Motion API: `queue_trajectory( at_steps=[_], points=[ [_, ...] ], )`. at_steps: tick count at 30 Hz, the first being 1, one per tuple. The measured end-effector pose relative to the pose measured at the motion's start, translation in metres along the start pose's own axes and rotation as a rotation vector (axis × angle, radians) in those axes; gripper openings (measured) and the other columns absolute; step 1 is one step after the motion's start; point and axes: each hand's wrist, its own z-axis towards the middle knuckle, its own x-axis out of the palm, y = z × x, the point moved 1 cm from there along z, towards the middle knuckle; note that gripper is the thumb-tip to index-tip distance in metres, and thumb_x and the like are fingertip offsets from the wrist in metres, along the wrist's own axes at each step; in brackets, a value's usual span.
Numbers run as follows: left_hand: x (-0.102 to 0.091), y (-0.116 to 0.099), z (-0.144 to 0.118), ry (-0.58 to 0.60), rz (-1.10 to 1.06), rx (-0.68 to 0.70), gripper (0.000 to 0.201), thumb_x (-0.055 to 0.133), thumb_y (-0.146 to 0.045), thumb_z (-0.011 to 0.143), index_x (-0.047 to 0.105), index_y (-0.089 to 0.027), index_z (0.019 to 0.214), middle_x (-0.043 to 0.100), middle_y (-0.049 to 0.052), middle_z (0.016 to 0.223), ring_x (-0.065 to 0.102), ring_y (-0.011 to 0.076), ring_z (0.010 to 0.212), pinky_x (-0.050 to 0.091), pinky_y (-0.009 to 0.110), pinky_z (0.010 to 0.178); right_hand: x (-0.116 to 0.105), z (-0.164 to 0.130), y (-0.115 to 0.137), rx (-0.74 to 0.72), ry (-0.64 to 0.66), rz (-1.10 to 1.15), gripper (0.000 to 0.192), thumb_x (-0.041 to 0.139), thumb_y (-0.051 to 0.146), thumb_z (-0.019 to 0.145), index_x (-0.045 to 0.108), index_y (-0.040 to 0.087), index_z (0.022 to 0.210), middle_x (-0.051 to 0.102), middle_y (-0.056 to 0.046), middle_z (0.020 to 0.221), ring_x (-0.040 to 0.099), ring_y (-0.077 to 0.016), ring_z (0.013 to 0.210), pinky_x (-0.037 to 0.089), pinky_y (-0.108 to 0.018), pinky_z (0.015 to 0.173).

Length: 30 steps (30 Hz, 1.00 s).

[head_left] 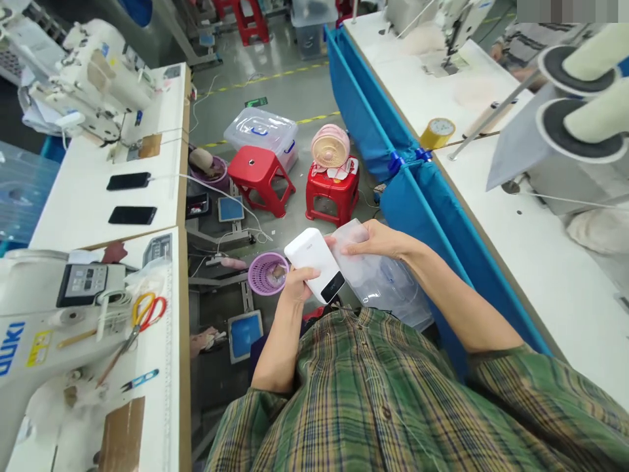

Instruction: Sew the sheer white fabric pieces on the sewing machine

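Note:
In my left hand (298, 283) is a white power bank (310, 259) with rounded corners and a dark display panel at its near end; my thumb lies across its face. Just to the right, my right hand (376, 238) pinches a translucent, frosted plastic pouch (350, 244) between thumb and fingers. The pouch sits close beside the power bank, and fingertips of the right hand show near the bank's edge. Whether they touch it I cannot tell. Both things are held in the air in front of my green plaid shirt.
Left, a sewing table bears a machine (29, 341), scissors (140, 321) and two phones (128, 181). Blue cloth troughs (427, 216) line the right-hand table, with yellow tape (437, 133). Between stand red stools (258, 172), a pink fan (330, 146) and a purple basket (265, 274). A person sits at upper right.

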Motion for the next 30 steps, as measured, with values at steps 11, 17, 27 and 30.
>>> queue_trajectory(
  at_steps=[11,17,27,30],
  points=[
    [-0.050,-0.009,-0.045,-0.322,-0.309,0.174,0.058,0.060,-0.028,0.050,0.069,-0.012,0.105,0.074,0.010,0.100,0.064,0.0365,0.109,0.055,0.046,0.089,0.061,0.075,0.009,0.043,0.356,-0.093,0.030,0.088,0.038,0.061,0.076,0.016,0.077,0.071,0.000,0.068,0.061,-0.0126,0.060,0.047,-0.022,0.055],
    [-0.084,-0.011,-0.063,-0.427,-0.419,0.373,0.056,0.058,-0.026,0.049,0.072,-0.012,0.101,0.067,0.011,0.124,0.052,0.0401,0.128,0.049,0.048,0.102,0.103,0.139,0.008,0.155,0.581,-0.008,0.035,0.090,0.035,0.056,0.077,0.017,0.083,0.075,-0.003,0.082,0.067,-0.0166,0.074,0.054,-0.030,0.074],
    [-0.102,0.038,-0.085,-1.052,-0.955,0.623,0.048,0.058,-0.024,0.058,0.069,-0.007,0.101,0.071,0.019,0.111,0.056,0.0371,0.125,0.037,0.053,0.113,0.136,0.253,-0.005,0.415,0.881,-0.232,0.035,0.090,0.040,0.056,0.077,0.022,0.083,0.074,-0.005,0.083,0.068,-0.0228,0.074,0.055,-0.036,0.073],
    [-0.098,0.046,-0.086,-1.311,-1.111,0.691,0.038,0.058,-0.025,0.064,0.069,-0.006,0.095,0.073,0.017,0.095,0.066,0.0333,0.111,0.045,0.051,0.107,0.135,0.279,-0.009,0.460,0.886,-0.288,0.032,0.090,0.042,0.056,0.077,0.023,0.079,0.072,-0.006,0.079,0.066,-0.0211,0.071,0.054,-0.033,0.070]
  ],
)
